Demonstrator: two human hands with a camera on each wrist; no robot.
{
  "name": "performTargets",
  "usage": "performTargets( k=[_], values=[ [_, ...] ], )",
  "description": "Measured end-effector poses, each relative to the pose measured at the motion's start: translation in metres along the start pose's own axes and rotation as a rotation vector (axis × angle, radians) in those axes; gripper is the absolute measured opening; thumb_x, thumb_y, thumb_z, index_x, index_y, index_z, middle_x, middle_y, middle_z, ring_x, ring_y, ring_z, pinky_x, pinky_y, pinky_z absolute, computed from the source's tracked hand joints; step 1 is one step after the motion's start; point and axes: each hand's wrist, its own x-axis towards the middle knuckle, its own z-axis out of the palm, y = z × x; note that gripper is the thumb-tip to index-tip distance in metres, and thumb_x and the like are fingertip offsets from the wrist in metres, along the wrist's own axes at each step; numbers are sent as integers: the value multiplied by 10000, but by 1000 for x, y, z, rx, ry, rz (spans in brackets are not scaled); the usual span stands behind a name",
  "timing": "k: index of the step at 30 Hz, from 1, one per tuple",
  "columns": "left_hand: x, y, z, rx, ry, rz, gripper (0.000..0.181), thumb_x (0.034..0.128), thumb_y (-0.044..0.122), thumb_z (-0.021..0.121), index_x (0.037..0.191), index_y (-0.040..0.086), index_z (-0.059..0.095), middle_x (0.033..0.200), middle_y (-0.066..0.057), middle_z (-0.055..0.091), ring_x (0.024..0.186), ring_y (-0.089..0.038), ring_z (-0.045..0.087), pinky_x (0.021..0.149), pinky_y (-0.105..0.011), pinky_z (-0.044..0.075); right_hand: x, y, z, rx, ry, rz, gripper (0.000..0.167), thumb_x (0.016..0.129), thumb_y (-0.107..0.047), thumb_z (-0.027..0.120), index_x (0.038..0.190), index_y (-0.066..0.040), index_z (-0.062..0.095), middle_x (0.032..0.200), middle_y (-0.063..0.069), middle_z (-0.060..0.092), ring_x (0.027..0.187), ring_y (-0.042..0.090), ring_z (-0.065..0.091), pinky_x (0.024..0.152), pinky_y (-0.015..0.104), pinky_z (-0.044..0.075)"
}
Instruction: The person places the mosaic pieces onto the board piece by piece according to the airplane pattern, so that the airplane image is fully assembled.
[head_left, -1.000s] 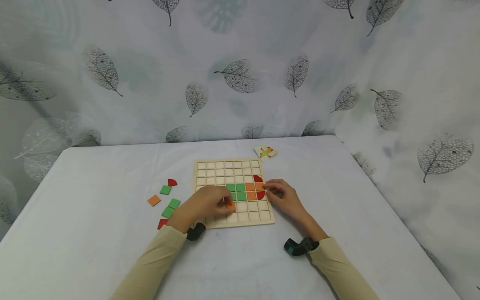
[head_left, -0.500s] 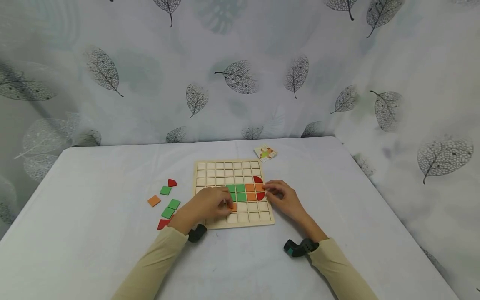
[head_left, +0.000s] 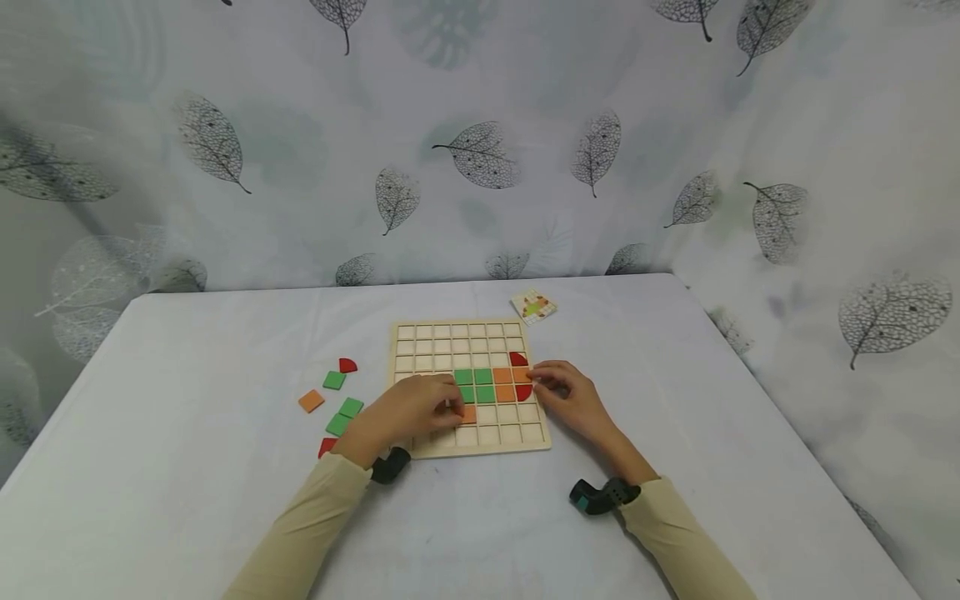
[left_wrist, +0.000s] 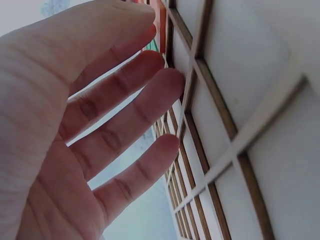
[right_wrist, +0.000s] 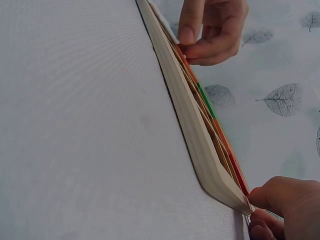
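In the head view, my left hand point(head_left: 420, 408) hovers low over the left part of a wooden grid board point(head_left: 459, 345). Its fingertips are beside an orange square tile point(head_left: 468, 414) lying in a cell. From the left wrist view, the fingers of the left hand point(left_wrist: 105, 105) look fairly straight, with no tile visible between them. My right hand point(head_left: 570, 398) holds the board's right edge with thumb and fingers, as the right wrist view of the hand point(right_wrist: 295, 205) shows. Green tiles point(head_left: 483, 393), orange tiles point(head_left: 504, 392) and red quarter-circle tiles point(head_left: 523, 392) fill several cells.
Loose pieces lie left of the board: a red quarter-circle point(head_left: 347, 365), green squares point(head_left: 350, 407), an orange square point(head_left: 311, 401) and a red piece point(head_left: 327, 446) partly behind the left wrist. A patterned card point(head_left: 534, 307) lies behind the board. White cloth point(head_left: 225, 375) covers the table.
My left thumb and fingers have shifted slightly beside the orange tile, which is now a little more visible in its cell. The right hand has stayed at the board's edge.
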Motion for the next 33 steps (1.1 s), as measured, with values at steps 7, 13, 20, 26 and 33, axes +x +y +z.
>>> performTargets(
  k=[7,13,20,26,33],
  values=[
    [-9,-2,-7,-21,-6,-31,34,912,174,682,897,153,705,907,78,606,804,-75,553,742,-247,487,0,0,0,-3,0,11,227,891,69,627,1112,113,658,1186,274,596,958,375,599,832,429,503],
    [-16,-4,-12,-19,-8,-71,55,915,192,686,924,143,707,918,79,609,829,-93,575,748,-249,490,-1,1,0,1,-6,13,228,894,68,623,1114,113,656,1191,277,592,957,366,592,831,430,499],
    [-25,-9,-17,-19,2,-99,46,907,188,694,886,148,699,889,88,595,830,-102,582,746,-257,494,0,2,0,3,-6,-5,226,893,74,622,1112,117,654,1189,279,592,949,365,594,822,429,502],
    [-34,-15,-20,-39,3,-133,47,911,213,694,891,171,693,896,104,579,829,-69,562,757,-256,492,0,0,0,9,-5,-11,225,891,81,621,1110,120,653,1184,285,591,936,381,593,817,446,502],
    [-46,-19,-25,-12,21,-94,49,911,169,683,875,139,697,864,84,575,755,-66,535,703,-244,480,0,-1,0,-2,-5,0,223,893,73,622,1110,112,657,1185,278,592,937,369,591,819,417,501]
  ],
)
